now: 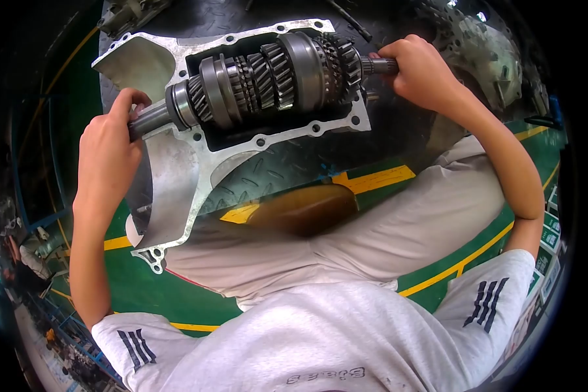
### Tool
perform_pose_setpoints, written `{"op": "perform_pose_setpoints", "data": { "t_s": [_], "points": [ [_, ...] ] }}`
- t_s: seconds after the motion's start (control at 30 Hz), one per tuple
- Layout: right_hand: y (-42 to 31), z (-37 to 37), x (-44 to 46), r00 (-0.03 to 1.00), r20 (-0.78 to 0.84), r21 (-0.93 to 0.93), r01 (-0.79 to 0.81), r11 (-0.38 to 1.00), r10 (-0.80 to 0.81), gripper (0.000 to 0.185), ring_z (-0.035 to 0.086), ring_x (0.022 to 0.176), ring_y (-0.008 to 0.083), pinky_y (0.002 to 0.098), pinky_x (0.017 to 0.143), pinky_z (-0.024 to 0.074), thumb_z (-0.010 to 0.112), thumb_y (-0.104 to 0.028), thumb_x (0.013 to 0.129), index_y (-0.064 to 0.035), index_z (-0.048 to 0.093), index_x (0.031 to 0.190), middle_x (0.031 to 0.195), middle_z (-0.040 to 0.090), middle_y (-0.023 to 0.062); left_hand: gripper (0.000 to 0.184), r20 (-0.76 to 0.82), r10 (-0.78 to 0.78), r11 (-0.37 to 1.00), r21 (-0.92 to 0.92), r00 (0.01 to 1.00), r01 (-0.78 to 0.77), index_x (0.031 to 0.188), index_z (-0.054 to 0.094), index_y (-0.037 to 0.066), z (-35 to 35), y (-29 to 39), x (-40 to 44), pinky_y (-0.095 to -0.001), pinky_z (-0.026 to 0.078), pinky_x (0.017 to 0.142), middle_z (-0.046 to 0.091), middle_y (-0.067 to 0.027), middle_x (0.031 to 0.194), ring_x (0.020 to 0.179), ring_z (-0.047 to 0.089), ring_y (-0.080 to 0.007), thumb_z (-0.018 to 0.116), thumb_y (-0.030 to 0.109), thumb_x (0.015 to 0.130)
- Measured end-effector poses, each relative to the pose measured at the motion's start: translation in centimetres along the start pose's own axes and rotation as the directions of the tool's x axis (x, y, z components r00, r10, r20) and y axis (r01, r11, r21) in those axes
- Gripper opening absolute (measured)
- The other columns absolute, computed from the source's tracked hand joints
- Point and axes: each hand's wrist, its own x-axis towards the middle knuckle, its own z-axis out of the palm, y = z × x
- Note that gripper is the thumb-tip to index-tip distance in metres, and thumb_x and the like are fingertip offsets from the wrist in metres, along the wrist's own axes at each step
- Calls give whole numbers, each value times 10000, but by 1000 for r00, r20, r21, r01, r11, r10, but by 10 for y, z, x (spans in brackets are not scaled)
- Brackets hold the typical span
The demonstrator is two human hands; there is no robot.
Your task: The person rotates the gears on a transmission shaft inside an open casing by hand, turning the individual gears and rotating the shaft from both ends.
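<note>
A gear shaft (261, 80) carrying several helical gears and smooth rings lies across the opening of a silver gearbox housing half (176, 163). My left hand (108, 153) is closed round the plain shaft end at the left. At the other side, my right hand (421, 72) grips the splined shaft end, with its fingers partly hidden behind it. The housing has a flat rim with bolt holes and a flared bell part at the left. How far the gears sit down into the cavity is hard to tell.
Beneath the housing is a dark tread-plate table (242, 183). More metal castings stand on it, one at the back right (490, 59) and one at the top left (127, 14). A dark rod (349, 19) lies behind the housing. A brown round seat (304, 208) shows below the table edge.
</note>
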Motion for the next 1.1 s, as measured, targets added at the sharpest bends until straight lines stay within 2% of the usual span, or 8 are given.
{"op": "perform_pose_setpoints", "data": {
  "t_s": [0.33, 0.43, 0.5, 0.67, 0.73, 0.77, 0.83, 1.1],
  "points": [
    [2, 13, -1, 993, -79, -51, -92, 994, 88, 140, 687, 766, 391, 469, 712, 564, 762, -121, 807, -55, 796, 925, 735, 700, 175, 402, -164, 56, 976, 219, 985, -19, 1124, 604, 116, 14, -2, -5, -451, 518, 644, 691, -166, 814, 721, 683, -385, 726, -70, 788],
    [11, 0, 2, 996, -26, -35, 83, 996, -84, 240, 693, 826, 391, 450, 752, 556, 773, -174, 841, -16, 777, 1021, 813, 710, 211, 406, -170, 53, 976, 218, 984, -15, 1117, 603, 114, 15, -3, -4, -453, 518, 649, 689, -165, 812, 730, 685, -387, 733, -73, 781],
    [14, -10, 8, 982, 157, 305, 55, 951, -108, 380, 684, 854, 371, 407, 787, 539, 782, -212, 855, 36, 731, 1139, 893, 702, 242, 394, -173, 66, 977, 210, 983, -29, 1115, 602, 115, 14, -2, -4, -455, 517, 647, 687, -166, 808, 728, 684, -388, 730, -69, 791],
    [19, -38, 41, 713, 698, 375, -278, 884, -72, 366, 640, 799, 218, 350, 736, 508, 798, -225, 856, 29, 701, 1101, 827, 672, 106, 350, -140, 52, 976, 217, 989, -20, 1112, 601, 116, 11, 1, -4, -461, 514, 643, 681, -171, 795, 722, 681, -391, 718, -51, 827],
    [18, -43, 48, 445, 887, 149, -527, 836, 122, 344, 629, 792, 193, 341, 711, 491, 819, -283, 848, -1, 691, 999, 790, 638, 83, 327, -171, 71, 977, 210, 983, -34, 1108, 601, 118, 12, 0, -3, -463, 512, 635, 677, -172, 780, 709, 681, -390, 713, -40, 845],
    [18, -39, 44, 446, 886, 149, -527, 837, 123, 344, 629, 792, 193, 341, 711, 491, 819, -283, 848, -1, 691, 999, 790, 638, 83, 327, -173, 71, 977, 210, 982, -33, 1108, 601, 118, 13, 0, -4, -463, 512, 635, 677, -172, 780, 709, 681, -390, 713, -40, 845],
    [19, -28, 29, 796, 596, 162, -251, 954, 108, 429, 622, 791, 189, 345, 701, 479, 832, -362, 846, 7, 683, 1004, 774, 629, 75, 338, -169, 68, 971, 239, 983, -26, 1115, 598, 125, 13, 0, -3, -459, 513, 626, 675, -169, 768, 696, 684, -384, 721, -33, 843],
    [6, -25, 18, 836, 491, 111, -340, 934, 246, 311, 634, 857, 289, 374, 796, 499, 818, -258, 852, 26, 735, 947, 899, 644, 176, 404, -159, 64, 970, 242, 985, -24, 1124, 590, 135, 12, 3, -3, -438, 529, 629, 686, -145, 766, 700, 699, -366, 734, -58, 799]
  ]
}}
